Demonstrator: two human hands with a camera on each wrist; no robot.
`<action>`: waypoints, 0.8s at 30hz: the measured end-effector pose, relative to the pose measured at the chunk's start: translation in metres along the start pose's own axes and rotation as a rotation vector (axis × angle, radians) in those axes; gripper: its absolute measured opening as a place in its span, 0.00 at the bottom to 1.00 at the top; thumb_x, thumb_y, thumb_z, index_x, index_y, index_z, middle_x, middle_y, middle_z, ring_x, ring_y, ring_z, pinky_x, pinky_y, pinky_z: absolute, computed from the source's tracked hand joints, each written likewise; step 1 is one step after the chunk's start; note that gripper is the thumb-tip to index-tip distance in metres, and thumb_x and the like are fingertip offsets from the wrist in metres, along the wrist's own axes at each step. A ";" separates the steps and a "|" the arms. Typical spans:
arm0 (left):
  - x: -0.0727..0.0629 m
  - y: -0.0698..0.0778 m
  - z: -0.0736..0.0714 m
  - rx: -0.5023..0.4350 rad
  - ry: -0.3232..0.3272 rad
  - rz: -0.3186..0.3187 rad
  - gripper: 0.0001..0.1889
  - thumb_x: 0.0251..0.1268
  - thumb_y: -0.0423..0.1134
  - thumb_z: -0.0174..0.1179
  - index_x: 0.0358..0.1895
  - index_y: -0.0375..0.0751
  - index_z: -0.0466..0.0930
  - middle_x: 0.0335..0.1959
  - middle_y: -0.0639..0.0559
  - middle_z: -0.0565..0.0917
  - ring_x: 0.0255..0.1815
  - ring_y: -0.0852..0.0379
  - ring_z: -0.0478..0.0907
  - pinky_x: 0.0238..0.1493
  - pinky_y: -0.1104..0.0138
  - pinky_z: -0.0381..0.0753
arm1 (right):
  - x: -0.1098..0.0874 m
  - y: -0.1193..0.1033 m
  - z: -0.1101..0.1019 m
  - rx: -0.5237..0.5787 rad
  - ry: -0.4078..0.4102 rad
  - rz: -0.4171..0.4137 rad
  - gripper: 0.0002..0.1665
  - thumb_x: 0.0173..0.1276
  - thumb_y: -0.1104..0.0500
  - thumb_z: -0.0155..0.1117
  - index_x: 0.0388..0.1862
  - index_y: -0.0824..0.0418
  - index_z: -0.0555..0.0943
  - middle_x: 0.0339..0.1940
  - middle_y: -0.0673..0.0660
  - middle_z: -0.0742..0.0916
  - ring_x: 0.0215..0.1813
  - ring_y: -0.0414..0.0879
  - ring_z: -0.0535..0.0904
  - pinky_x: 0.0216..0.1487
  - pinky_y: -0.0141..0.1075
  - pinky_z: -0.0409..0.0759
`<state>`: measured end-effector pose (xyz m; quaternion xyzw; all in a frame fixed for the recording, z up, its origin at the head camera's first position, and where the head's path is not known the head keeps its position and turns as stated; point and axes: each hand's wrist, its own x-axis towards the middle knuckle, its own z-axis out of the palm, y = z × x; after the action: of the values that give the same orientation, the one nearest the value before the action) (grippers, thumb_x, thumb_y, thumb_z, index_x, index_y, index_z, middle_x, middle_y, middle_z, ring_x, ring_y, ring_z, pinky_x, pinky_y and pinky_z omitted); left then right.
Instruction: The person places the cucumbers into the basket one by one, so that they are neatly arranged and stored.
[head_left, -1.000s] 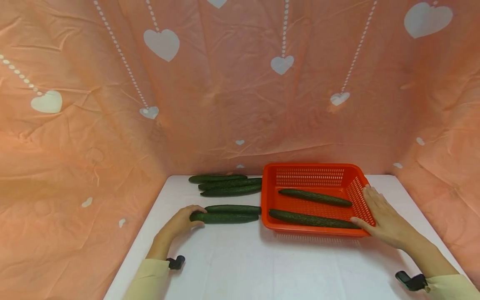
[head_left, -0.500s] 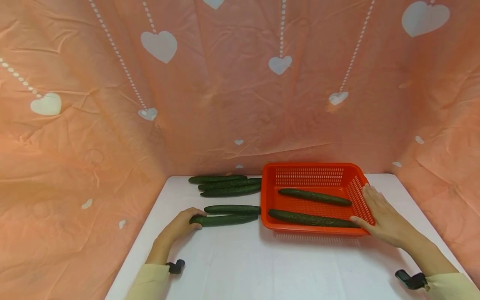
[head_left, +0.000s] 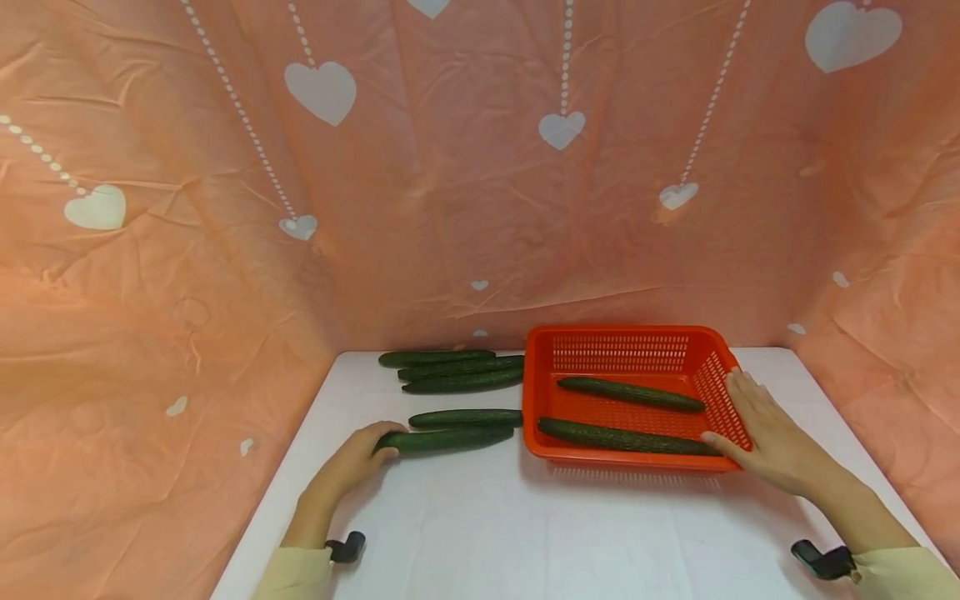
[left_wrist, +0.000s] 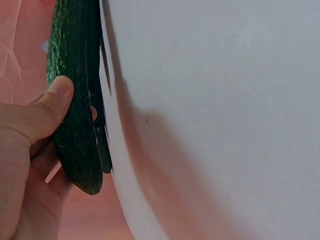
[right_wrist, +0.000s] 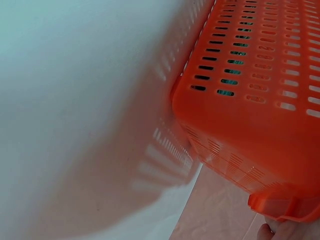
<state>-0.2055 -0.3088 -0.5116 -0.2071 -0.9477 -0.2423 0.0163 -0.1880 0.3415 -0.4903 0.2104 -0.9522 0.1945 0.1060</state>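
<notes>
My left hand [head_left: 356, 457] holds a dark green cucumber [head_left: 459, 439] by its left end. In the left wrist view, the thumb presses the near side of this cucumber [left_wrist: 75, 120] and the other fingers are mostly hidden behind it. A second cucumber [head_left: 467, 418] lies just behind it. At the right, my right hand [head_left: 776, 442] rests with straight fingers against the right side of the red plastic basket [head_left: 622, 460], its thumb over the front corner. Only a bit of that hand [right_wrist: 290, 231] shows in the right wrist view, beside the rim.
Two cucumbers lie apart inside the basket, one at the back [head_left: 630, 394] and one at the front [head_left: 626, 437]. Left of the basket, 3 more cucumbers [head_left: 457, 368] lie together near the back edge of the white table [head_left: 525, 533]. A peach curtain with hearts [head_left: 450, 183] hangs behind.
The held cucumber has moved slightly toward me and left, away from the one behind it, which stays put. My right hand and the basket have not visibly moved.
</notes>
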 end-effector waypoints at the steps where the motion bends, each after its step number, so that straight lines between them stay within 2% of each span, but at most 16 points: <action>1: -0.001 0.000 -0.001 -0.009 0.004 -0.008 0.16 0.74 0.30 0.66 0.61 0.39 0.84 0.61 0.41 0.86 0.66 0.36 0.81 0.69 0.41 0.78 | 0.000 0.000 0.000 -0.001 0.004 -0.003 0.61 0.76 0.43 0.69 0.85 0.79 0.48 0.84 0.82 0.55 0.90 0.65 0.38 0.82 0.29 0.21; 7: -0.007 0.003 -0.012 -0.049 0.045 -0.022 0.17 0.73 0.31 0.68 0.62 0.39 0.84 0.61 0.44 0.87 0.64 0.41 0.82 0.68 0.42 0.79 | 0.001 0.000 -0.001 -0.006 0.018 -0.019 0.61 0.75 0.43 0.70 0.84 0.80 0.49 0.83 0.83 0.56 0.90 0.65 0.38 0.83 0.29 0.22; 12: -0.007 0.011 -0.025 -0.030 0.114 0.024 0.18 0.72 0.31 0.69 0.62 0.37 0.84 0.59 0.44 0.88 0.60 0.41 0.84 0.64 0.42 0.82 | 0.001 0.000 -0.001 -0.005 0.007 -0.008 0.61 0.76 0.42 0.69 0.85 0.79 0.48 0.84 0.82 0.55 0.89 0.67 0.40 0.83 0.29 0.22; 16: -0.001 0.021 -0.035 -0.043 0.159 0.044 0.19 0.71 0.29 0.70 0.63 0.36 0.84 0.59 0.42 0.88 0.60 0.40 0.85 0.62 0.42 0.83 | -0.001 0.001 -0.001 -0.001 0.002 -0.002 0.61 0.76 0.42 0.69 0.85 0.79 0.48 0.84 0.82 0.54 0.89 0.67 0.39 0.82 0.29 0.21; 24: 0.017 0.046 -0.043 -0.097 0.176 0.053 0.21 0.72 0.31 0.70 0.66 0.40 0.83 0.63 0.42 0.86 0.68 0.37 0.81 0.66 0.41 0.81 | -0.003 0.002 0.002 -0.004 -0.001 -0.007 0.61 0.77 0.42 0.68 0.85 0.79 0.46 0.85 0.82 0.53 0.90 0.63 0.35 0.82 0.29 0.20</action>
<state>-0.2056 -0.2851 -0.4509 -0.2104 -0.9240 -0.3047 0.0958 -0.1869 0.3433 -0.4937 0.2134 -0.9519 0.1922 0.1066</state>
